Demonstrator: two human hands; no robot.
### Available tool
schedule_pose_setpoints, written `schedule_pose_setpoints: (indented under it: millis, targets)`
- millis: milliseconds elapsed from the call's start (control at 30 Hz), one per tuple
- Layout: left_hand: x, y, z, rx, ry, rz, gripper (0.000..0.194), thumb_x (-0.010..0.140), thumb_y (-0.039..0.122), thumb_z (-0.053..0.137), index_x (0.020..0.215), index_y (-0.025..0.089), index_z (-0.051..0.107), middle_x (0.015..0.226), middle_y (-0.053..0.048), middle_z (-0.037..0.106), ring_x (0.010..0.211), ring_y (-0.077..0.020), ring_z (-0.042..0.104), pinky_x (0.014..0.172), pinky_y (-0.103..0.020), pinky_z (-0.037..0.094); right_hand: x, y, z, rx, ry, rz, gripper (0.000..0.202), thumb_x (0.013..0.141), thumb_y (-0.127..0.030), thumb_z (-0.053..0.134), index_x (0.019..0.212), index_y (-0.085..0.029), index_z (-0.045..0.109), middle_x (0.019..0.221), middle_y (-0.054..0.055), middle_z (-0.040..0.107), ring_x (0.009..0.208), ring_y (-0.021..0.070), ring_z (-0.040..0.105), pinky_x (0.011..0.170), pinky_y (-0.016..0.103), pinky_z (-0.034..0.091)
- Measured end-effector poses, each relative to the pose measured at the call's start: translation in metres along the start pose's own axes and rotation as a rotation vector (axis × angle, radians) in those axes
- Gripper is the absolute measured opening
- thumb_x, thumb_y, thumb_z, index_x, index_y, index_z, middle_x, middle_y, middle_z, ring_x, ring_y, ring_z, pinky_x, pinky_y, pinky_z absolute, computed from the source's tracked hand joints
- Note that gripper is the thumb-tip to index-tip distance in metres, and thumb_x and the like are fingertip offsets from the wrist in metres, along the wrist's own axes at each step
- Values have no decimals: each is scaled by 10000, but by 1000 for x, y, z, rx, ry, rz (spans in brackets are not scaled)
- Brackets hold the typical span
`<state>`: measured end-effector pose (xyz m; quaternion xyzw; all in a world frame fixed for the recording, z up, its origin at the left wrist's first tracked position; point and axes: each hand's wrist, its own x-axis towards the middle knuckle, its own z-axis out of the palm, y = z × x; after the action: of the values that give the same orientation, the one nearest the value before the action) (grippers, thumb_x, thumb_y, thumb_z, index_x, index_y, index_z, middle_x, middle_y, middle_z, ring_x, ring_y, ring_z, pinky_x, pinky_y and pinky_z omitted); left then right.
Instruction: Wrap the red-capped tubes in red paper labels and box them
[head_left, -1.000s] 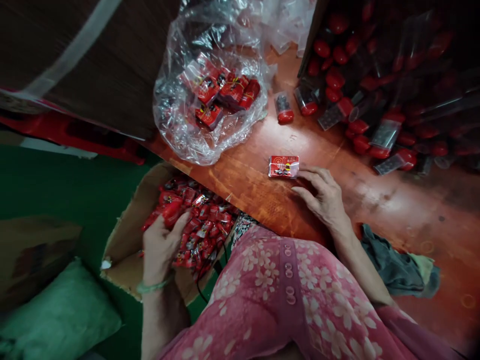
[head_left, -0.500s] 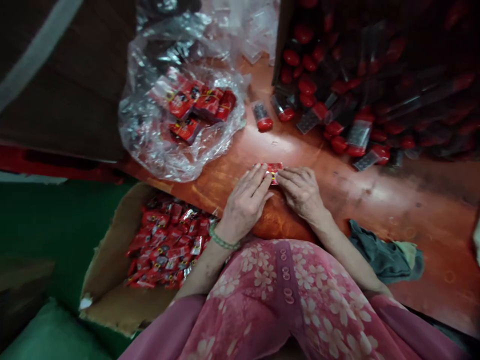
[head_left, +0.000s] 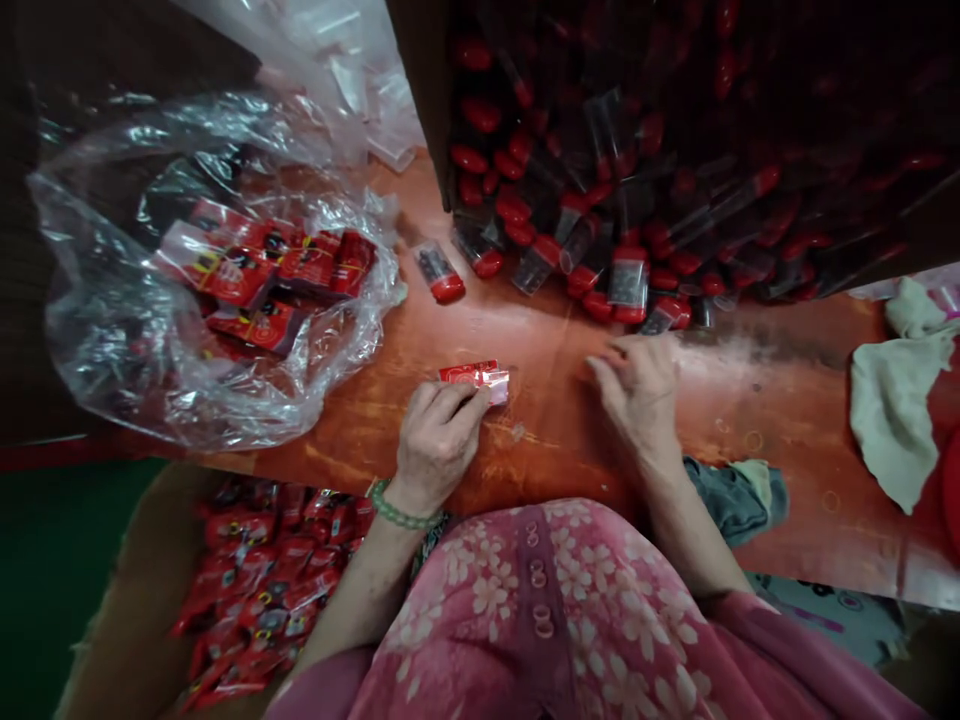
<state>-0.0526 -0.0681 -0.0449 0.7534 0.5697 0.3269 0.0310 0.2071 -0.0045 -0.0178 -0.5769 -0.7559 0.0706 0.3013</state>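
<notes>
My left hand (head_left: pixel 441 438), with a green bead bracelet at the wrist, pinches a small red printed card (head_left: pixel 469 372) just above the table. A pale, shiny flap shows at the card's right end, and my fingers cover its lower part. Off to the right, my right hand (head_left: pixel 641 395) hovers over the table with thumb and fingers apart, and I see nothing held in it. Beyond it lie small clear tubes with red caps, dark pieces inside; one such tube (head_left: pixel 440 272) rests apart on the table above the card.
An open plastic bag (head_left: pixel 337 375) with bundles of red printed cards (head_left: pixel 259 325) lies at left. A dark box (head_left: pixel 424 95) spills capped tubes at the back. Below left, a cardboard box (head_left: pixel 120 600) holds many red packets (head_left: pixel 262 590). Cloths (head_left: pixel 731 500) lie at right.
Both hands were together on the red card; my right hand has let go and moved right. The card stays in my left hand, its right end now showing a pale flap. The view has shifted.
</notes>
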Motion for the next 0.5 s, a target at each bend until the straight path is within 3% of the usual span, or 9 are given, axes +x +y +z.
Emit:
schedule_pose_setpoints:
  millis: [100, 200, 367, 500]
  targets:
    - [6, 3, 0, -2, -37, -23, 179, 987, 224, 589, 968, 200, 765, 894, -88, 756, 782, -184, 623, 726, -319, 523, 6, 40, -2, -137, 130, 218, 471, 897, -586, 681, 1125, -178, 623, 1058, 149, 658, 960, 305, 625, 872, 502, 545]
    - [12, 6, -1, 17, -41, -7, 183, 999, 237, 576, 936, 168, 733, 870, -89, 732, 785, -190, 614, 740, -321, 514, 12, 64, 8, -123, 166, 364, 561, 828, -601, 738, 1127, -156, 573, 1072, 172, 637, 953, 317, 626, 884, 543, 535]
    - [16, 9, -5, 68, -162, -11, 232, 1025, 249, 508, 1062, 162, 720, 884, -94, 708, 809, -217, 588, 773, -351, 508, 21, 77, 29, 124, 266, 598, 475, 770, -452, 768, 1059, -222, 470, 881, 32, 618, 718, 203, 583, 792, 457, 546]
    - [19, 9, -5, 49, -203, -6, 277, 1034, 252, 481, 1004, 144, 734, 908, -107, 709, 838, -221, 581, 787, -348, 504, 15, 79, 27, 408, 353, 582, 481, 754, -429, 746, 1086, -223, 465, 869, 13, 599, 720, 182, 600, 724, 381, 550]
